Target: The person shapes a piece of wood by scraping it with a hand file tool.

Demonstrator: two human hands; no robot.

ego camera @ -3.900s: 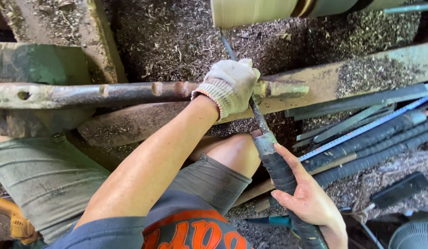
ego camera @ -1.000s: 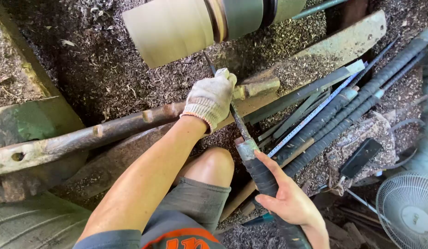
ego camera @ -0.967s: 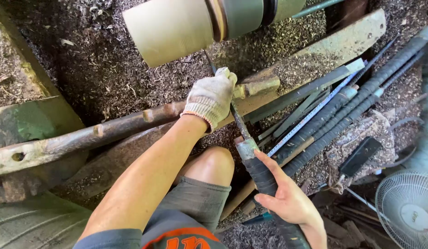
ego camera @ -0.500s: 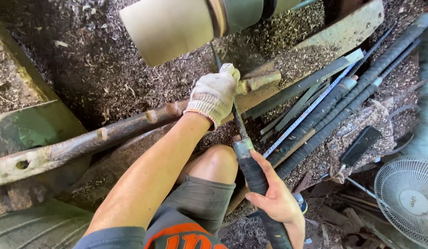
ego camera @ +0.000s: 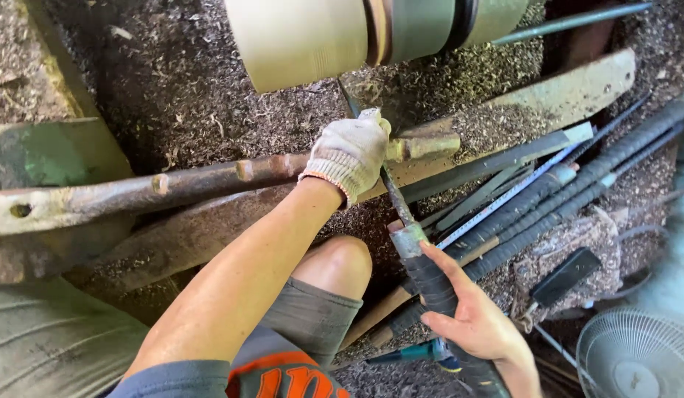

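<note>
My left hand (ego camera: 351, 153), in a white knit glove, grips the rusty metal rest bar (ego camera: 172, 186) and pins the steel shaft of a long turning chisel (ego camera: 392, 200) against it. My bare right hand (ego camera: 478, 320) is wrapped around the chisel's black taped handle (ego camera: 430, 280), low at the right. The chisel tip points up under a pale wooden cylinder (ego camera: 305, 40) mounted on the lathe at the top; the tip itself is hidden in shadow.
Sawdust covers the ground. Several long black-handled tools (ego camera: 578, 184) lie in a row at the right. A white fan grille (ego camera: 637, 354) sits at the bottom right. A green metal frame (ego camera: 47, 155) is at the left. My bare knee (ego camera: 338, 262) is below the bar.
The view has tilted and moved closer, so the wooden cylinder now fills more of the top. Both hands keep their grip on the bar and chisel, with the chisel angled steeper toward the wood.
</note>
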